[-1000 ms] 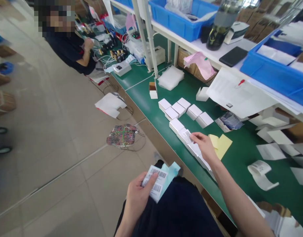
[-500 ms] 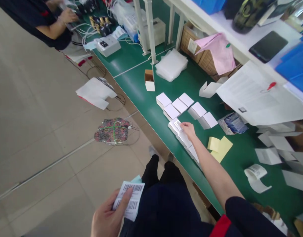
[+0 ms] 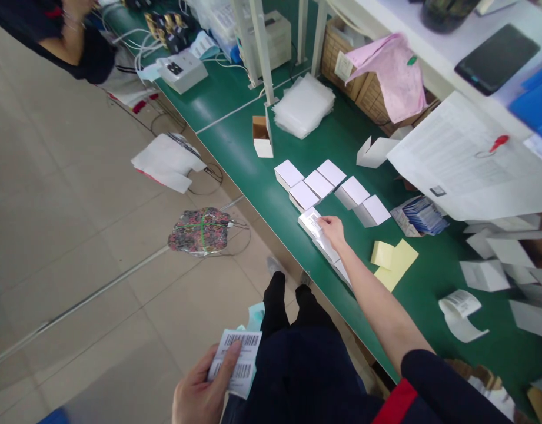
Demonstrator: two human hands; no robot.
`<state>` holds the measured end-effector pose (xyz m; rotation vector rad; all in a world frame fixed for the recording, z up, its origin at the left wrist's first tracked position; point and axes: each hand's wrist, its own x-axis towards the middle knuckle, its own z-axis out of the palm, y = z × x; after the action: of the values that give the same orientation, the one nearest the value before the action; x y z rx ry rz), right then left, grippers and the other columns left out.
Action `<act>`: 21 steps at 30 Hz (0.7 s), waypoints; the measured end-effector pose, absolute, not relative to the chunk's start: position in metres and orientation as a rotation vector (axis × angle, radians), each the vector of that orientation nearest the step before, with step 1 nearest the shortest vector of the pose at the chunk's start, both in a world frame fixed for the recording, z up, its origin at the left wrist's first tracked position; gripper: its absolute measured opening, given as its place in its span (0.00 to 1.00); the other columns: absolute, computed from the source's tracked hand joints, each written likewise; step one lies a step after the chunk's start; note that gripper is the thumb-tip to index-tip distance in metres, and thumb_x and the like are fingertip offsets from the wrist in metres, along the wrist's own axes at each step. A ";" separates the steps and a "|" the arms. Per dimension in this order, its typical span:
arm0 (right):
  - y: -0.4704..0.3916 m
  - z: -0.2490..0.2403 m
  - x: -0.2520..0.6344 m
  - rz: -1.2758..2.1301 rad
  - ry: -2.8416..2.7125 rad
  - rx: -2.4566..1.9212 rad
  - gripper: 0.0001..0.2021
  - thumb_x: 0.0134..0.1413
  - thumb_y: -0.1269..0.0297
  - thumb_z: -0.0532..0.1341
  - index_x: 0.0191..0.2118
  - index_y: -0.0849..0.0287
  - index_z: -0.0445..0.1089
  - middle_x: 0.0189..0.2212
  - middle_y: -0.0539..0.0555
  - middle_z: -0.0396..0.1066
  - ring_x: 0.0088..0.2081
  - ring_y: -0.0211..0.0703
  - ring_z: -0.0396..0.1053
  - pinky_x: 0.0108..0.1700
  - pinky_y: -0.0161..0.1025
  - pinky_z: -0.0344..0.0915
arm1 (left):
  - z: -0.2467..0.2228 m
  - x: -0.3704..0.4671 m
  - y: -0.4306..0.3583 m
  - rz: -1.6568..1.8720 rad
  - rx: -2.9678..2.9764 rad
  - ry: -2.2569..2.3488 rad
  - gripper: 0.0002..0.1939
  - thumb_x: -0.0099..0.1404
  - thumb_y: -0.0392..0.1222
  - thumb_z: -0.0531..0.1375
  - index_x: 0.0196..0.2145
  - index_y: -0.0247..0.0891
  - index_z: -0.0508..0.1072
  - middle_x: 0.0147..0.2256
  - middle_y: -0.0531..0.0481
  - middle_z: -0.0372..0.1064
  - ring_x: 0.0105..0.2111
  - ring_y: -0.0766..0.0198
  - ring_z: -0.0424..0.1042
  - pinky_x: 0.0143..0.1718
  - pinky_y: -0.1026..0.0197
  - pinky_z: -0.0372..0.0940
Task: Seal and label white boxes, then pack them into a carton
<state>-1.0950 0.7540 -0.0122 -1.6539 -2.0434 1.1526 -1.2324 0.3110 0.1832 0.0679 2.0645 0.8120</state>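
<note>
Flat paper labels [image 3: 248, 356] with black stripes are held in the left hand [image 3: 204, 381]. A small sticker [image 3: 313, 218] seems to be pinched by the right hand [image 3: 333, 231], against a smooth white box [image 3: 306, 229] on the shiny green table [image 3: 235, 150].

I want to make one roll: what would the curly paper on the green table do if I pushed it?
The curly paper may rock or spring, since one end loops over. It's probably floppy, because it bends so easily into that curl, and likely very light, as it looks thin.
</note>
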 end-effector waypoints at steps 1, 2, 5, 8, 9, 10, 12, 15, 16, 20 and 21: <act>0.754 -0.012 -1.095 1.119 -2.050 -1.659 0.16 0.65 0.52 0.63 0.45 0.61 0.74 0.44 0.54 0.76 0.45 0.45 0.75 0.50 0.49 0.73 | 0.183 -1.231 0.311 0.810 0.069 2.063 0.34 0.57 0.67 0.66 0.50 0.38 0.79 0.33 0.52 0.80 0.36 0.53 0.78 0.33 0.64 0.70; 0.753 -0.012 -1.096 1.084 -2.055 -1.663 0.15 0.65 0.52 0.63 0.45 0.61 0.74 0.45 0.54 0.76 0.46 0.46 0.74 0.51 0.49 0.72 | 0.183 -1.231 0.311 0.804 0.070 2.065 0.33 0.57 0.67 0.66 0.50 0.39 0.79 0.33 0.52 0.80 0.37 0.53 0.78 0.33 0.64 0.70; 0.749 -0.011 -1.097 0.975 -2.069 -1.659 0.14 0.65 0.53 0.63 0.45 0.60 0.74 0.47 0.55 0.75 0.48 0.46 0.73 0.53 0.51 0.71 | 0.185 -1.230 0.311 0.781 0.060 2.092 0.33 0.57 0.68 0.66 0.48 0.40 0.79 0.33 0.52 0.80 0.37 0.53 0.79 0.34 0.64 0.70; 0.742 -0.010 -1.100 0.870 -2.071 -1.644 0.14 0.65 0.54 0.63 0.45 0.60 0.74 0.48 0.56 0.74 0.50 0.47 0.72 0.55 0.53 0.69 | 0.189 -1.230 0.314 0.764 0.044 2.121 0.33 0.56 0.69 0.65 0.48 0.41 0.80 0.33 0.52 0.80 0.37 0.52 0.79 0.34 0.64 0.71; 0.739 -0.009 -1.101 0.839 -2.069 -1.640 0.13 0.65 0.54 0.63 0.45 0.60 0.74 0.49 0.56 0.74 0.50 0.47 0.72 0.56 0.53 0.69 | 0.190 -1.230 0.315 0.763 0.037 2.129 0.33 0.56 0.69 0.65 0.48 0.41 0.80 0.33 0.52 0.80 0.37 0.52 0.79 0.34 0.64 0.71; 0.736 -0.009 -1.102 0.810 -2.065 -1.637 0.13 0.65 0.54 0.63 0.45 0.60 0.73 0.49 0.56 0.74 0.51 0.48 0.71 0.56 0.53 0.68 | 0.192 -1.229 0.316 0.760 0.024 2.140 0.33 0.55 0.70 0.65 0.47 0.41 0.80 0.33 0.52 0.81 0.37 0.52 0.79 0.34 0.64 0.71; 0.731 -0.008 -1.104 0.764 -2.055 -1.633 0.13 0.65 0.54 0.63 0.45 0.59 0.73 0.50 0.56 0.73 0.52 0.48 0.70 0.57 0.53 0.67 | 0.196 -1.228 0.319 0.762 -0.004 2.162 0.34 0.54 0.71 0.65 0.46 0.40 0.81 0.34 0.51 0.81 0.37 0.51 0.79 0.33 0.63 0.71; 0.725 -0.008 -1.106 0.720 -2.036 -1.637 0.13 0.65 0.53 0.62 0.45 0.59 0.73 0.50 0.56 0.72 0.52 0.48 0.69 0.56 0.53 0.67 | 0.203 -1.225 0.323 0.772 -0.036 2.194 0.36 0.52 0.72 0.65 0.45 0.39 0.82 0.34 0.50 0.82 0.38 0.50 0.80 0.33 0.62 0.71; 0.723 -0.007 -1.107 0.712 -2.029 -1.640 0.14 0.65 0.53 0.62 0.45 0.59 0.73 0.50 0.56 0.72 0.52 0.48 0.69 0.56 0.53 0.67 | 0.205 -1.224 0.324 0.780 -0.038 2.198 0.36 0.53 0.72 0.65 0.45 0.38 0.82 0.34 0.50 0.82 0.38 0.50 0.79 0.33 0.62 0.71; 0.716 -0.003 -1.109 0.711 -2.010 -1.643 0.14 0.65 0.52 0.61 0.45 0.58 0.72 0.50 0.56 0.71 0.53 0.49 0.67 0.56 0.52 0.64 | 0.211 -1.222 0.325 0.799 -0.012 2.213 0.35 0.55 0.71 0.64 0.43 0.36 0.82 0.30 0.51 0.80 0.34 0.52 0.78 0.32 0.63 0.69; 0.714 -0.002 -1.109 0.716 -2.007 -1.642 0.15 0.65 0.52 0.61 0.47 0.58 0.72 0.51 0.56 0.71 0.53 0.50 0.67 0.56 0.52 0.64 | 0.212 -1.222 0.325 0.808 -0.005 2.222 0.34 0.55 0.71 0.64 0.43 0.36 0.82 0.30 0.51 0.80 0.34 0.53 0.78 0.31 0.63 0.69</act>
<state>-1.1087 0.7138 -0.0018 -1.6418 -2.0067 0.7164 -1.2217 0.3252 0.2125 -0.0054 2.2222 0.8078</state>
